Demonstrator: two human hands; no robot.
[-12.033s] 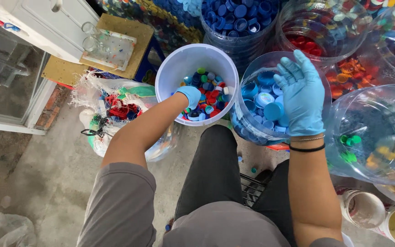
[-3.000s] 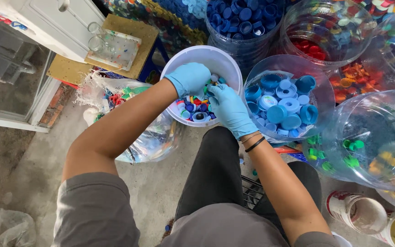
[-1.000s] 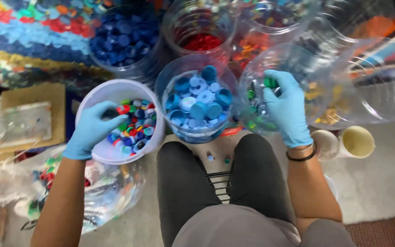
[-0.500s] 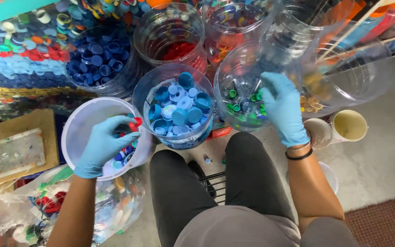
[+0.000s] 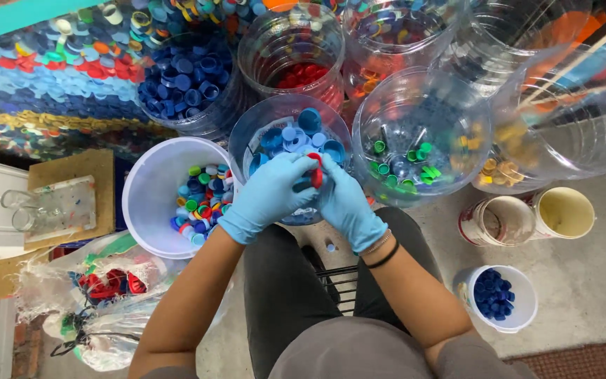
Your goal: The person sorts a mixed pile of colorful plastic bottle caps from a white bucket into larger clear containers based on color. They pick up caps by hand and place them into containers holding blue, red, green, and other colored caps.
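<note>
- Head view looks down on two hands in light blue gloves, meeting above the person's lap at the near rim of a clear tub of light blue bottle caps.
- Left hand is curled, its fingers bent toward a red cap; its grip looks closed on the cap.
- Right hand presses against the left one, fingers also closed around the same red cap, so the cap sits pinched between both hands, over the edge of the light blue tub.
- White bucket stands just left of the hands, holding mixed caps in green, red, blue and orange.
- Clear tub with green caps stands just right of the hands.
- Behind these stand a tub of dark blue caps and a tub of red caps.
- Small white cup of dark blue caps sits on the floor beside the right forearm.
</note>
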